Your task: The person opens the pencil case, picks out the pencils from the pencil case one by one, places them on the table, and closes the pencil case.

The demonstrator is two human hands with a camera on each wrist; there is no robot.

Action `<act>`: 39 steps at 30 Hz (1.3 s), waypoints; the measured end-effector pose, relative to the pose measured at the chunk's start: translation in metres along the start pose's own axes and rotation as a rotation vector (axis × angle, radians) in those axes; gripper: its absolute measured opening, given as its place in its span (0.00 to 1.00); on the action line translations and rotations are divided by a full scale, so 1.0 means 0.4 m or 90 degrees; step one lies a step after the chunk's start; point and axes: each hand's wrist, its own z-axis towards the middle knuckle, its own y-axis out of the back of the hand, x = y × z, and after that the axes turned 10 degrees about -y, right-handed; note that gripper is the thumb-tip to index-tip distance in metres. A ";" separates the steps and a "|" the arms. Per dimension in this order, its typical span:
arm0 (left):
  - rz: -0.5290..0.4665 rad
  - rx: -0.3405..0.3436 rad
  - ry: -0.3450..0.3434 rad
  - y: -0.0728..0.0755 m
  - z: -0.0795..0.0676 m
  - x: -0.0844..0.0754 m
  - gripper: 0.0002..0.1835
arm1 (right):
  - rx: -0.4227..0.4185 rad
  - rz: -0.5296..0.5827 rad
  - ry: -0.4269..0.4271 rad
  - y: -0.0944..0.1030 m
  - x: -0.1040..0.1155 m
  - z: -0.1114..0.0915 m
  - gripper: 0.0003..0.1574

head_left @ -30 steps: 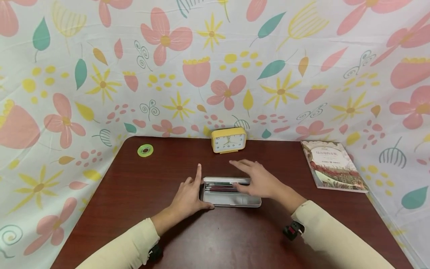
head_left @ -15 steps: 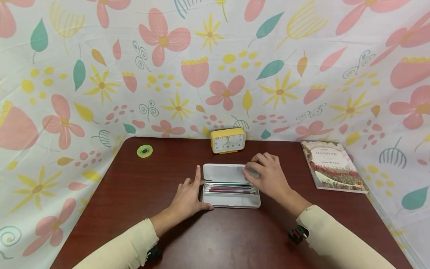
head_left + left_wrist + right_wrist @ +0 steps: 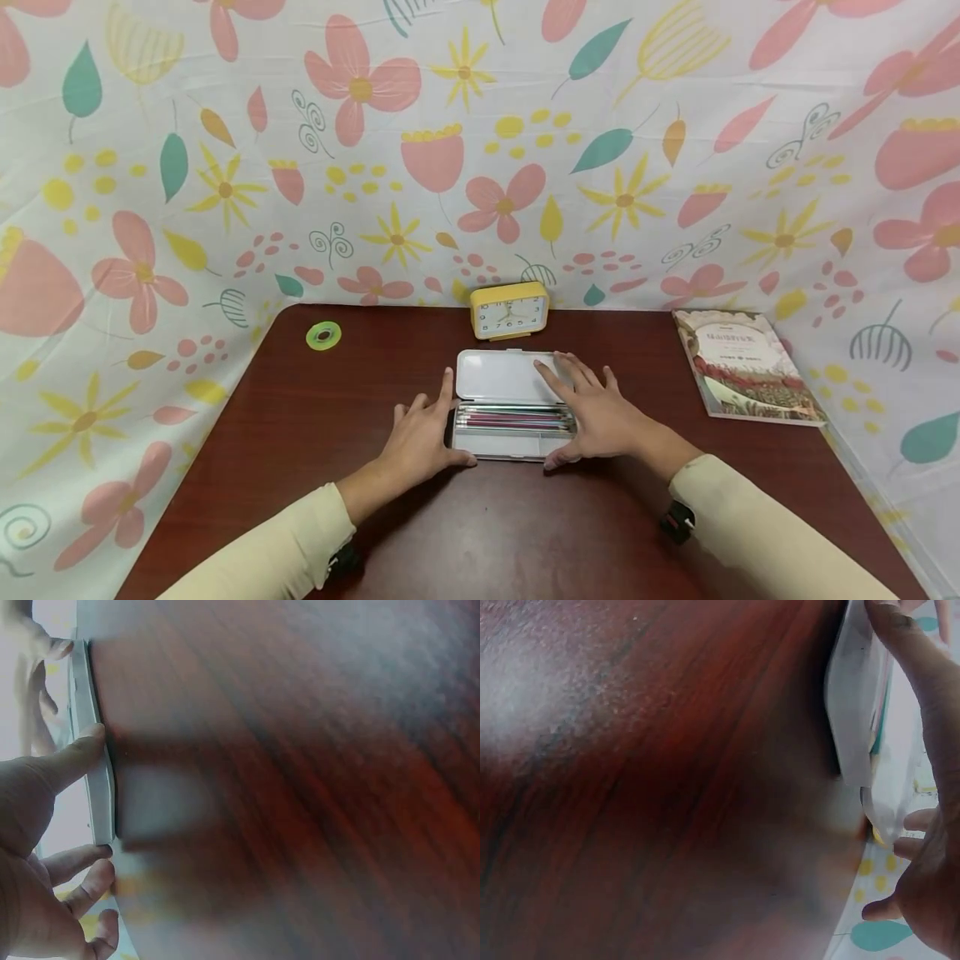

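Note:
A white pencil case lies open in the middle of the dark red table, its lid folded flat toward the back. Several pens lie in its tray. My left hand rests against the case's left end, thumb on the front corner, fingers straight. My right hand lies at the right end, fingers spread over the lid's right part, thumb at the front right corner. In the left wrist view the thumb presses the case's edge. The right wrist view shows the case beside my thumb.
A yellow alarm clock stands at the back just behind the lid. A green tape roll lies at the back left. A book lies at the right edge. A flowered cloth walls the table on three sides.
The lid has swung from nearly closed to fully open and flat. My right hand lifted it back, then let go and settled flat at the case's right end. The left hand stayed put.

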 end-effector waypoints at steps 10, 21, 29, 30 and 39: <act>0.035 0.053 -0.071 0.023 0.002 0.017 0.66 | 0.078 0.046 -0.027 -0.023 0.000 0.005 0.95; -0.013 0.176 -0.154 0.029 0.065 0.078 0.63 | 0.082 0.019 -0.030 -0.023 0.004 0.008 0.92; -0.055 0.186 -0.105 0.012 0.068 0.086 0.69 | 0.082 0.018 -0.035 -0.022 0.001 0.006 0.91; -0.059 0.187 -0.099 0.011 0.068 0.087 0.70 | 0.081 0.020 -0.034 -0.022 0.000 0.006 0.90; -0.027 0.175 -0.115 0.007 0.081 0.092 0.70 | 0.076 0.029 -0.033 -0.019 -0.008 0.006 0.88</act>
